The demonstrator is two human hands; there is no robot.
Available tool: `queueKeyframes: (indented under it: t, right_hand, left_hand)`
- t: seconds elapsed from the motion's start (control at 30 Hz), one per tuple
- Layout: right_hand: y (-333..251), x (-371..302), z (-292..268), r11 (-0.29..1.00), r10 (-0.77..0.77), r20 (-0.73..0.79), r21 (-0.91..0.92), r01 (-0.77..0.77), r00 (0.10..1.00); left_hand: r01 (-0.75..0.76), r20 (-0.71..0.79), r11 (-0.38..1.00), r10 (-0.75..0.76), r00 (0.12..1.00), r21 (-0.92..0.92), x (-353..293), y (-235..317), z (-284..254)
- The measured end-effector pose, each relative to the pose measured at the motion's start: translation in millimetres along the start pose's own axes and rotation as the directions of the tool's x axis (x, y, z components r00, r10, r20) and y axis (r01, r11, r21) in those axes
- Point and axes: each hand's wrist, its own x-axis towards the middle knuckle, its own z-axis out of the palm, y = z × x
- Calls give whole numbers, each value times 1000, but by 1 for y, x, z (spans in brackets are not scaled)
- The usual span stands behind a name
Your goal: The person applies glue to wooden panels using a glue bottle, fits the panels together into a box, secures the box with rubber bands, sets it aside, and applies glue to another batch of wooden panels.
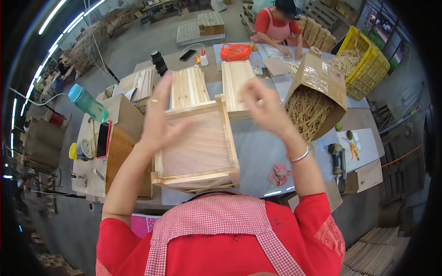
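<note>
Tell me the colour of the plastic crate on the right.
The crate is yellow, best seen in the head view.

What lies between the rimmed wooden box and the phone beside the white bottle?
The head view shows a planked wooden piece between the wooden box and phone.

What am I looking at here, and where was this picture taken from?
No machine here: these are a person's bare hands, seen from a wide fisheye camera worn on the head, looking down. Its lens bends straight edges. The open left hand is over a wooden box; blur hides whether they touch. The right hand is raised and curled, too blurred to show whether it holds something small. On the table beyond lie more wooden pieces, and to the right a cardboard box of tan strips.
</note>
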Motion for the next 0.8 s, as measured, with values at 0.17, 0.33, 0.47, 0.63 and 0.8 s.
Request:
queueKeyframes:
  t: [0.17,0.33,0.47,0.63,0.8]
  right_hand:
    - [-109,8,50,944,-318,330,28,327,889]
    - [-125,-13,49,993,-82,424,-45,111,902]
    - [-87,-16,28,917,-208,540,-181,354,816]
    - [15,50,2,934,-61,259,-326,147,964]
    - [38,21,0,936,-105,325,-288,204,940]
  left_hand:
    - [-195,285,972,226,931,-135,9,33,-34]
    - [753,752,-18,11,659,-658,-40,15,-79]
    - [177,550,949,-5,835,-261,-63,-14,-93]
    - [22,230,989,-55,972,143,-31,-107,-78]
    - [116,227,993,-121,966,34,-64,-104,-76]
